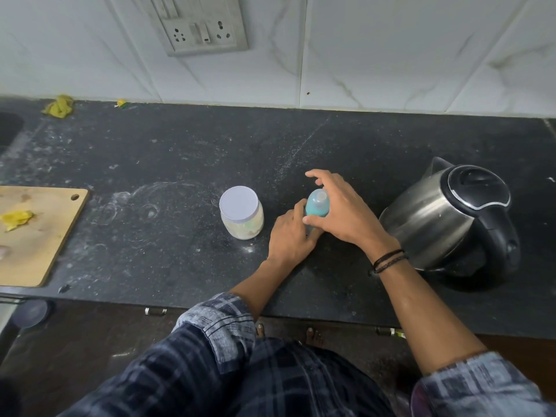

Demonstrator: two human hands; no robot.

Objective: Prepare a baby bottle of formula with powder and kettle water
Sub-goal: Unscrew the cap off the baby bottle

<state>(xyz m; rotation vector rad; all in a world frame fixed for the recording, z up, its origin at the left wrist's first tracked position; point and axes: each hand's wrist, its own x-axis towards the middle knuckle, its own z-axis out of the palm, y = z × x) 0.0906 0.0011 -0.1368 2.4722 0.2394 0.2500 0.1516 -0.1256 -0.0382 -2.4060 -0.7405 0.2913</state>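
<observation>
Both hands (290,236) (341,212) grip bottle (316,206); long axis upright.

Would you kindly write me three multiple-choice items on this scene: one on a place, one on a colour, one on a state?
1. Where does the kettle stand relative to the baby bottle? A. left of it B. right of it C. behind it
2. What colour is the lid of the jar? A. white B. red C. black
3. How is the jar? A. closed, upright B. open C. tipped over
Answers: 1 B, the kettle is at the bottle's right; 2 A, the lid looks white; 3 A, the lid sits on the standing jar.
</observation>
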